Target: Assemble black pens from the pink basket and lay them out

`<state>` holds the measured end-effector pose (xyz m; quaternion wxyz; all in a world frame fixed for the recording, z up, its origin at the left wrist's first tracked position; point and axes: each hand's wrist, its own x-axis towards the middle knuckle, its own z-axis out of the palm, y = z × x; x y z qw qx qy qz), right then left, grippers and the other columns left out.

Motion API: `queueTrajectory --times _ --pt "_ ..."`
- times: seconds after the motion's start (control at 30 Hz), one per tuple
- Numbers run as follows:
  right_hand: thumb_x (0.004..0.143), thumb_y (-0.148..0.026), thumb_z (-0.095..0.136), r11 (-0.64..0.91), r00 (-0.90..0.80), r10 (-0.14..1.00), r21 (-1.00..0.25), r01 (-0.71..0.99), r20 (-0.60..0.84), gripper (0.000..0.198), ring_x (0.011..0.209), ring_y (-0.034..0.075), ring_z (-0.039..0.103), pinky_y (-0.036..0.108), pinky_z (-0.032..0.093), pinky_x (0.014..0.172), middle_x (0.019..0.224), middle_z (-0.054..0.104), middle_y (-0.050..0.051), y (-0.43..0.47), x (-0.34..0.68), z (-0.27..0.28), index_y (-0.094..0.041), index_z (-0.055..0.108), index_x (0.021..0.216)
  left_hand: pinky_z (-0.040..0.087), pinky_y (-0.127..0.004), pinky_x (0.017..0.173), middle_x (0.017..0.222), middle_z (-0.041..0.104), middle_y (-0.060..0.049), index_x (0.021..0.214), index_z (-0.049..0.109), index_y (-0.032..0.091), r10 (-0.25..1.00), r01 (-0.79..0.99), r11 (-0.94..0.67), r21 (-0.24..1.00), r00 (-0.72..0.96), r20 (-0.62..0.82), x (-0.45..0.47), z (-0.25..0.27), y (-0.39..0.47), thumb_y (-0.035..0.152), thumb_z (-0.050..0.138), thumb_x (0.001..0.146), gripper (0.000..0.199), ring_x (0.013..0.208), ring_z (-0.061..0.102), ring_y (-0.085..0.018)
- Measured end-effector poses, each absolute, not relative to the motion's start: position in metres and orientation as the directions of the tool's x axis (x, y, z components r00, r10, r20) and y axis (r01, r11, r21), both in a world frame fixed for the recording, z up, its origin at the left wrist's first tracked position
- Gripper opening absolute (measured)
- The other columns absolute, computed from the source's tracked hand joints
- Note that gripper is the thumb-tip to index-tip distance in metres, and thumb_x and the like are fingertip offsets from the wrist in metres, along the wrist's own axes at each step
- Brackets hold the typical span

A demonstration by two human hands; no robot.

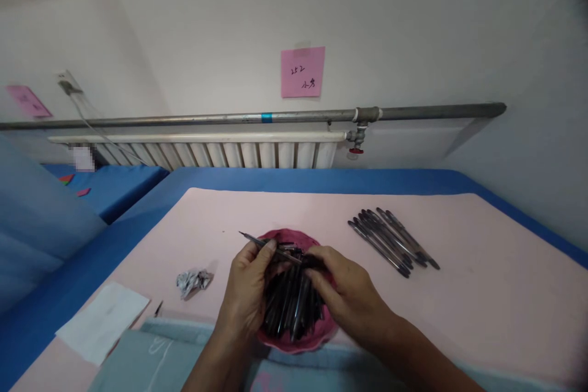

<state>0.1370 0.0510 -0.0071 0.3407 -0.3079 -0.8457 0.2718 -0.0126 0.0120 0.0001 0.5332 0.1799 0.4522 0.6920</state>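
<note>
Over a pink basket (301, 344) my two hands share one dark pen (285, 255), its thin tip pointing to the upper left. My left hand (250, 278) is closed around the tip half, thumb on top. At the other end, my right hand (342, 282) pinches the pen's dark end, partly hidden by the fingers. Many black pen parts (294, 306) fill the basket beneath. Off to the right, several clear-barrelled pens with black caps (390, 239) lie side by side on the pink table cover (482, 294).
Crumpled paper (193, 282) and a white sheet (103, 321) lie on the left, near a small dark pen tip (158, 309). Light-blue cloth (151, 358) covers the near edge. A radiator (239, 153) and pipe (206, 118) run along the wall behind.
</note>
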Motion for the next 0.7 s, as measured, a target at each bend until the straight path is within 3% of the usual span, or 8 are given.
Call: queueTrajectory --times 0.13,0.2,0.27,0.37,0.47,0.57,0.7 --pt "0.079 -0.014 0.049 0.452 -0.532 0.814 -0.829 0.329 0.233 0.011 0.066 0.012 0.056 0.024 0.044 0.061 0.074 0.060 -0.003 0.049 0.133 -0.005 -0.022 0.052 0.087 0.046 -0.019 0.053 0.064 0.064 -0.001 0.076 0.060 0.012 0.912 -0.555 -0.026 0.831 -0.354 -0.207 -0.014 0.002 0.011 0.027 0.070 0.065 0.021 0.055 0.059 -0.009" --pt "0.079 -0.016 0.049 0.432 -0.548 0.810 -0.844 0.319 0.207 0.011 0.067 0.013 0.056 0.025 0.044 0.062 0.076 0.060 -0.002 0.050 0.132 -0.005 -0.022 0.052 0.089 0.045 -0.019 0.052 0.062 0.063 0.000 0.075 0.059 0.012 0.908 -0.546 -0.027 0.837 -0.365 -0.208 -0.017 0.002 0.012 0.028 0.070 0.064 0.022 0.053 0.058 -0.009" --pt "0.080 -0.019 0.051 0.513 -0.591 0.770 -0.784 0.350 0.240 0.011 0.075 0.015 0.055 0.029 0.043 0.068 0.082 0.061 0.000 0.051 0.131 -0.006 -0.021 0.053 0.091 0.043 -0.018 0.049 0.059 0.061 0.002 0.076 0.058 0.013 0.891 -0.523 -0.047 0.851 -0.407 -0.201 -0.021 0.002 0.013 0.030 0.070 0.064 0.023 0.049 0.055 -0.008" --pt "0.077 -0.022 0.056 0.674 -0.660 0.699 -0.561 0.481 0.274 0.009 0.085 0.021 0.051 0.036 0.038 0.075 0.087 0.061 0.004 0.052 0.132 -0.010 -0.020 0.056 0.086 0.040 -0.018 0.043 0.057 0.057 0.005 0.084 0.057 0.016 0.855 -0.466 -0.076 0.882 -0.486 -0.183 -0.028 0.002 0.014 0.034 0.067 0.067 0.027 0.045 0.051 -0.007" --pt "0.074 -0.023 0.061 0.726 -0.704 0.671 -0.398 0.561 0.232 0.013 0.087 0.024 0.048 0.039 0.034 0.077 0.087 0.061 0.004 0.051 0.130 -0.016 -0.021 0.056 0.086 0.041 -0.020 0.043 0.057 0.056 0.005 0.091 0.057 0.018 0.855 -0.420 -0.040 0.907 -0.485 -0.187 -0.029 0.001 0.013 0.038 0.063 0.070 0.030 0.044 0.051 -0.009" --pt "0.073 -0.024 0.061 0.732 -0.718 0.667 -0.351 0.584 0.198 0.012 0.085 0.024 0.047 0.039 0.032 0.076 0.085 0.061 0.004 0.049 0.127 -0.022 -0.021 0.055 0.083 0.038 -0.019 0.040 0.053 0.050 0.006 0.092 0.056 0.018 0.886 -0.362 -0.001 0.932 -0.433 -0.167 -0.027 0.000 0.011 0.042 0.058 0.073 0.030 0.041 0.045 -0.007" --pt "0.073 -0.017 0.057 0.725 -0.714 0.670 -0.385 0.571 0.204 0.007 0.082 0.022 0.047 0.037 0.032 0.075 0.081 0.060 0.002 0.048 0.125 -0.027 -0.021 0.054 0.077 0.026 -0.016 0.035 0.054 0.044 0.008 0.082 0.053 0.019 0.909 -0.310 0.047 0.949 -0.381 -0.170 -0.025 0.001 0.009 0.044 0.056 0.074 0.026 0.038 0.034 -0.004"
